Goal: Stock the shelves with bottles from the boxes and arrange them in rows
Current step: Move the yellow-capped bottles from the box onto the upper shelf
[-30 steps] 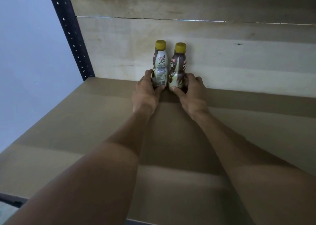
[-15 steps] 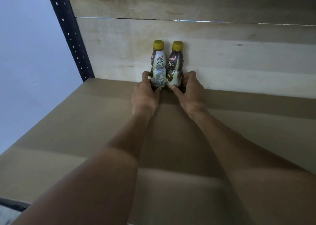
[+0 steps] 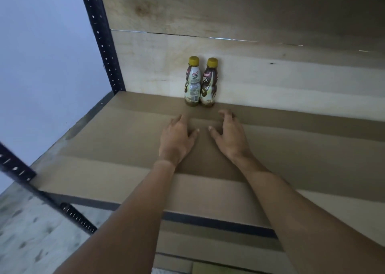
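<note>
At your far left is the pale wall (image 3: 41, 65), and beside it the black perforated upright (image 3: 102, 38) of the rack rises from the shelf's back left corner. The brown shelf board (image 3: 104, 148) spreads out from there toward you. Your left hand (image 3: 177, 140) is over the board with its fingers loosely spread, holding nothing (whether the palm touches the board I cannot tell). Beyond it, at the back of the shelf, the left bottle (image 3: 192, 84) stands upright with its yellow cap on top and a pale label panel facing you. The right bottle (image 3: 209, 84) stands touching it, also capped in yellow, showing a brown label. Both are close against the wooden back panel (image 3: 270, 79). Your right hand (image 3: 230, 137) is near the left one but apart from it, empty too, with its fingers gently curved and clear of both bottles. The back panel runs on to the right, with a thin seam between its planks.
</note>
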